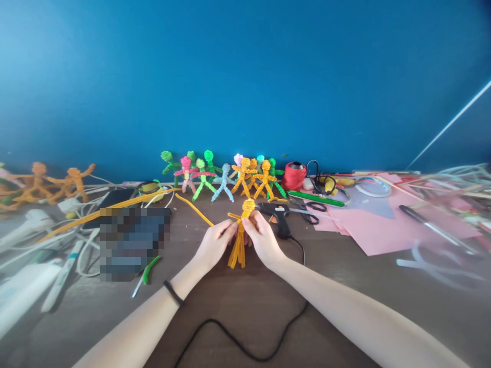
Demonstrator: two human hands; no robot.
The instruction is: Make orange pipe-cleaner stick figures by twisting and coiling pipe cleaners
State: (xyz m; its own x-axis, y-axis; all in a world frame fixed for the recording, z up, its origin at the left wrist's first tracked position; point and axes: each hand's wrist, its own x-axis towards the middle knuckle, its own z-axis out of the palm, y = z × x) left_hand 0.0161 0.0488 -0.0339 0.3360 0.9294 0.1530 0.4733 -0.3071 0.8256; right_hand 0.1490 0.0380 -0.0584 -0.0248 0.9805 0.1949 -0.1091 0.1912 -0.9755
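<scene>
Between my two hands is an orange pipe cleaner figure (241, 245) with a coiled round head at the top and several straight strands hanging below. My left hand (217, 243) pinches it from the left, beside a short strand that sticks out sideways. On its other side, the thumb and fingers of my right hand (264, 240) are closed on the body just below the head. A loose orange pipe cleaner (195, 208) reaches over the table near my left hand. Just beyond my right hand lies a black glue gun (282, 217).
Finished pipe cleaner figures (223, 183) in several colours lean against the blue wall. At right are a red spool (294, 176), pink paper (378, 232) and a pen (433, 227). A blurred-out phone (134, 245) and white cables lie left. A black cord (230, 335) crosses the front.
</scene>
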